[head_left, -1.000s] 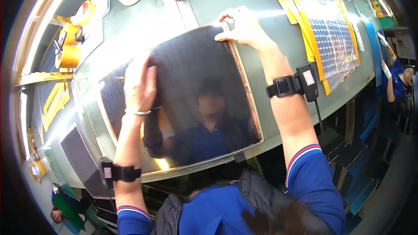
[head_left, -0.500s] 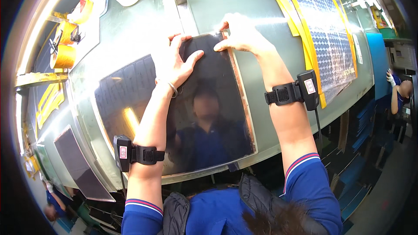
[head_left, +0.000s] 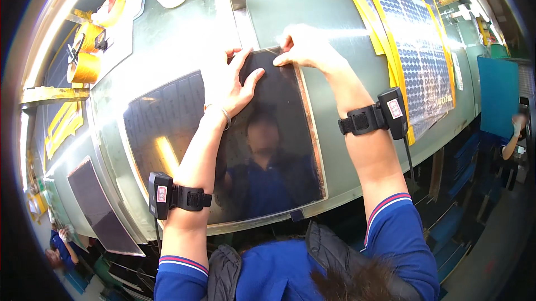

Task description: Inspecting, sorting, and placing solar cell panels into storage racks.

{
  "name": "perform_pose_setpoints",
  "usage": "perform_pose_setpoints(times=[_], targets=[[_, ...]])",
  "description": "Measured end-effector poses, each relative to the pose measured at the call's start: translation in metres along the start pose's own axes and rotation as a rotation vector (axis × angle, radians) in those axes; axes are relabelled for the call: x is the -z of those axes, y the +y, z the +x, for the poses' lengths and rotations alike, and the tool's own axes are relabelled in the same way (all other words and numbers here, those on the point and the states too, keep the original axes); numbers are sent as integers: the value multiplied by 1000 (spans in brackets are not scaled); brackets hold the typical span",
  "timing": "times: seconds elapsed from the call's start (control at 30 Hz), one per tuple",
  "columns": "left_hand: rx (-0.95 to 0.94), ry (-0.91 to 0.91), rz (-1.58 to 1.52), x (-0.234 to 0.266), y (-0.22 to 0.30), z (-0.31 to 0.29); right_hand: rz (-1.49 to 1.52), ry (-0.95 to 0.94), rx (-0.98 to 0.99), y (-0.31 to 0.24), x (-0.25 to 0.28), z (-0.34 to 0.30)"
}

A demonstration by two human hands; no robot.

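Left hand (head_left: 228, 86) farther up dark panel (head_left: 271, 94), grip wide; right hand (head_left: 307, 50), grip unclear, at corner; labelled armbands (head_left: 161, 195).

No wording is legible. Small red-and-white labels (head_left: 162, 194) sit on the black boxes (head_left: 400, 127) strapped behind both hands (head_left: 229, 89). Their marks are too small to read.

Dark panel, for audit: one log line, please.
dark panel: lying on table; left hand: at far edge; right hand: at far right corner
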State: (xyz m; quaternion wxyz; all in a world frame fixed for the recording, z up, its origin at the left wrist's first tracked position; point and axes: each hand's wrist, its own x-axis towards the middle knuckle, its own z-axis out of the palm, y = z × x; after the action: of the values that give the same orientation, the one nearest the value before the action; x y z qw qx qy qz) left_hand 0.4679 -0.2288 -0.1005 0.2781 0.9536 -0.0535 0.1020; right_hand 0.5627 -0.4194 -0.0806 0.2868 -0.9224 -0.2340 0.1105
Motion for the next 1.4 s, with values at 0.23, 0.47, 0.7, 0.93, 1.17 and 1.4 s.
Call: perform_pose_setpoints(times=[0.23,0.47,0.7,0.93,1.17,1.4], targets=[[-41,49,-117,-1,-5,-1,160,-3,-69,-42,4,-26],[53,202,-1084,-4,-25,-11,1156,50,-198,-9,1,-69],[93,204,-1122,-1,-29,-11,-121,364,-213,-25,-45,-112],[92,195,-1102,-4,-34,-13,-305,1027,-230,25,-34,-137],[171,189,-1075,-1,-29,-11,-18,547,-280,-29,-52,-127],[110,215,-1090,-2,-31,-11,-14,482,-420,-35,-58,-119]])
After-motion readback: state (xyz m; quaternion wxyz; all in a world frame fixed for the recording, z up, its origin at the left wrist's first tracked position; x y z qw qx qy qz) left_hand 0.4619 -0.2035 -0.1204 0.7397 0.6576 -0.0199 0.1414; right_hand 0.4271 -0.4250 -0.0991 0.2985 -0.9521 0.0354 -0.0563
